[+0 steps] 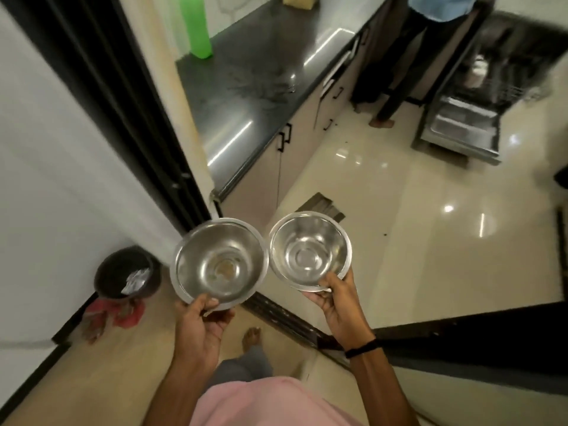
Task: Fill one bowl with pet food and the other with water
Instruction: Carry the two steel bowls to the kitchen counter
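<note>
I hold two steel bowls side by side in front of me, at a kitchen doorway. My left hand grips the near rim of the left steel bowl, which has a few brownish specks at its bottom. My right hand grips the near rim of the right steel bowl, which looks bare and shiny inside. The two rims almost touch. No pet food and no water source shows clearly.
A dark granite counter runs along the left wall with a green bottle at its far end. Another person stands further along it. An open dishwasher stands at the right. A dark bin and red slippers lie at lower left.
</note>
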